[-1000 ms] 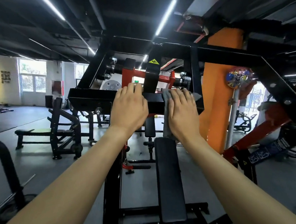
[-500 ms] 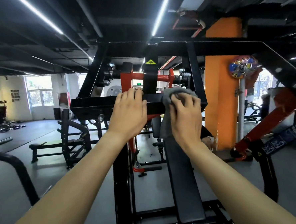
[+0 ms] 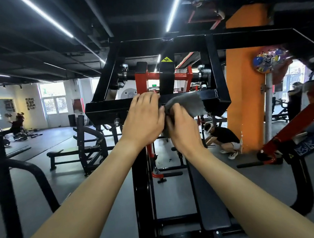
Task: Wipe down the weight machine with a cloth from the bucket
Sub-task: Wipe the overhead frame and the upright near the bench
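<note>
My right hand (image 3: 182, 130) clutches the cloth (image 3: 186, 103) on the crossbar (image 3: 104, 111), left hand (image 3: 143, 119) resting flat. Mid-wipe, I'd next sweep toward its right end.

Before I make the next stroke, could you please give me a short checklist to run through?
1. Cloth on the crossbar: ok, it lies draped over the top edge.
2. Right hand gripping the cloth: ok.
3. Left hand braced: ok, it rests on the crossbar.
4. Path leftward free: not ok, the left hand lies right beside the cloth.
5. Path rightward free: ok, the bar is bare there.
6. Bucket within reach: cannot tell, it is out of view.
</note>
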Motion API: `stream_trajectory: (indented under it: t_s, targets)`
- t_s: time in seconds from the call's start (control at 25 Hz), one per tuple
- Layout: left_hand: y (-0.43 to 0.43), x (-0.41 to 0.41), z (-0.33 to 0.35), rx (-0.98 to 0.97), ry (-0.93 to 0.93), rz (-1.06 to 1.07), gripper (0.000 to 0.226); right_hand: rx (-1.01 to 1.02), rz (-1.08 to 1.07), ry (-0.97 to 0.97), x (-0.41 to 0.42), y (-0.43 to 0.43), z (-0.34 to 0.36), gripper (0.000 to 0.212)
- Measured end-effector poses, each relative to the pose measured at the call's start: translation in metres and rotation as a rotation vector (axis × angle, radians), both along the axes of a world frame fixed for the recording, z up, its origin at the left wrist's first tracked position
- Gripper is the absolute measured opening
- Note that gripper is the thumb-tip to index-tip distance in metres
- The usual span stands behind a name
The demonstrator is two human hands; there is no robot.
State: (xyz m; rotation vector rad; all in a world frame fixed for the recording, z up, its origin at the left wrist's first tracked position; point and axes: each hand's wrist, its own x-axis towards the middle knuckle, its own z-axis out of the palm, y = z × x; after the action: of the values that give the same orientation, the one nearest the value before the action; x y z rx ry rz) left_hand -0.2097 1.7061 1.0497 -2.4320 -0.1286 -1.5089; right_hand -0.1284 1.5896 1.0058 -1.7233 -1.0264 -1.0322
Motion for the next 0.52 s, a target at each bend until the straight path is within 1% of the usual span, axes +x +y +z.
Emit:
stream_trajectory:
  t_s: [0.04, 0.08, 0.12, 0.2, 0.24, 0.28, 0.32, 0.44, 0.48, 0.52]
  targets:
    - [0.000, -0.001, 0.000, -0.005, -0.002, -0.002, 0.040, 0.020, -0.061, 0.023, 0.004, -0.003, -0.001, 0.012]
    - [-0.001, -0.001, 0.000, -0.008, -0.003, -0.002, 0.040, 0.074, -0.128, 0.088, 0.011, -0.006, -0.002, 0.013]
    - [-0.002, -0.001, 0.000, -0.008, -0.005, -0.001, 0.040, 0.150, -0.182, 0.193, 0.017, -0.011, -0.003, 0.015]
    - [-0.001, 0.000, -0.001, -0.004, -0.009, 0.007, 0.038, 0.281, -0.209, 0.411, 0.023, -0.013, -0.004, 0.017]
    - [-0.001, 0.001, -0.001, -0.003, -0.010, 0.014, 0.037, 0.303, -0.182, 0.446, 0.022, -0.009, -0.003, 0.018]
    - [0.000, 0.002, -0.001, -0.004, -0.011, 0.022, 0.036, 0.294, -0.144, 0.428, 0.017, -0.003, -0.002, 0.018]
    - [0.000, 0.003, -0.001, -0.005, -0.012, 0.030, 0.036, 0.254, -0.104, 0.368, 0.011, 0.004, -0.001, 0.017]
    - [-0.001, 0.005, 0.000, -0.001, -0.008, 0.054, 0.038, 0.053, -0.057, 0.139, -0.004, 0.016, -0.001, 0.017]
    - [-0.002, 0.005, 0.000, -0.001, -0.010, 0.059, 0.038, 0.026, -0.080, 0.113, -0.003, 0.013, 0.001, 0.018]
    - [-0.003, 0.006, 0.000, -0.004, -0.017, 0.064, 0.039, 0.031, -0.103, 0.127, 0.002, 0.008, 0.002, 0.019]
